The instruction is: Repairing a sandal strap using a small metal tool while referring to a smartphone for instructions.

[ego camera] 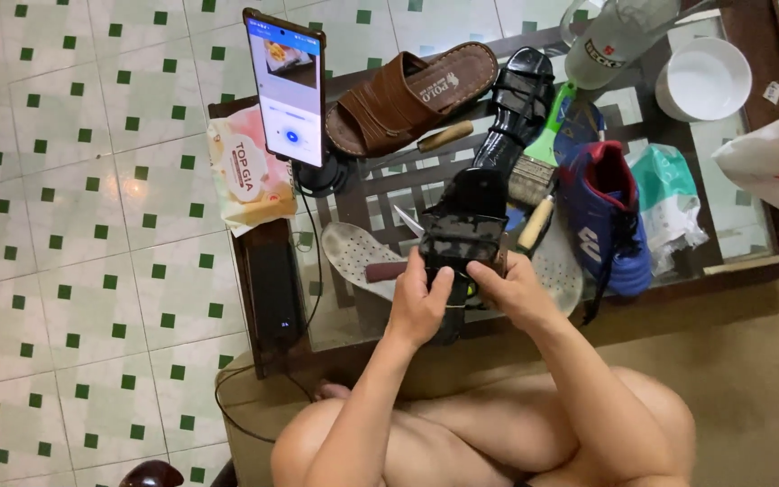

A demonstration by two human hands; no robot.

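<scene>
Black glossy high-heeled sandal (464, 225) sits at table centre, gripped from both sides: left hand (418, 302) at 7 o'clock, right hand (514, 290) at 5, fingers curled tight on it. Brown leather slide sandal (407, 95) at 11. Steady two-sided grip probably suits working its sole.

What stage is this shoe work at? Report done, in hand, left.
Done: nothing visibly finished. In hand: left hand and right hand both grip a black high-heeled shoe, sole up, over the glass table. Left, judging by untouched items: the brown sandal, blue sports shoe and loose white insole lie aside, beside a brush.
</scene>
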